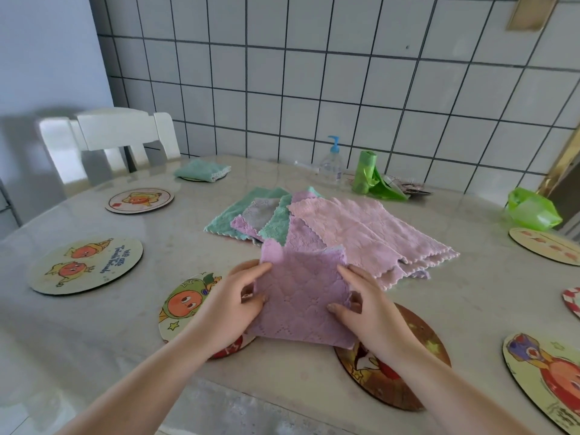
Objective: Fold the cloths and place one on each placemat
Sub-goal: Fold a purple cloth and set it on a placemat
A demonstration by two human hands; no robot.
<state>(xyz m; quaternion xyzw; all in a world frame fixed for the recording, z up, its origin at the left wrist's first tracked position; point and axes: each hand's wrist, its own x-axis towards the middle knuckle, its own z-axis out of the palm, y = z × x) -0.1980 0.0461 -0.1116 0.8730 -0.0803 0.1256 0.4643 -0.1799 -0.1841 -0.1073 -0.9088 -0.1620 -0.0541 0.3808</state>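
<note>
We pinch the folded purple cloth (301,304) by both side edges, left hand (233,304) and right hand (365,309) fingers gripping it, keeping the fold together above the near placemats (180,304).

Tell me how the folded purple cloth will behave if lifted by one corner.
The purple cloth will probably flop and unfold: it is thin, soft fabric, held on both sides by the left hand and right hand. Likely light, and not slippery given its quilted texture.
</note>
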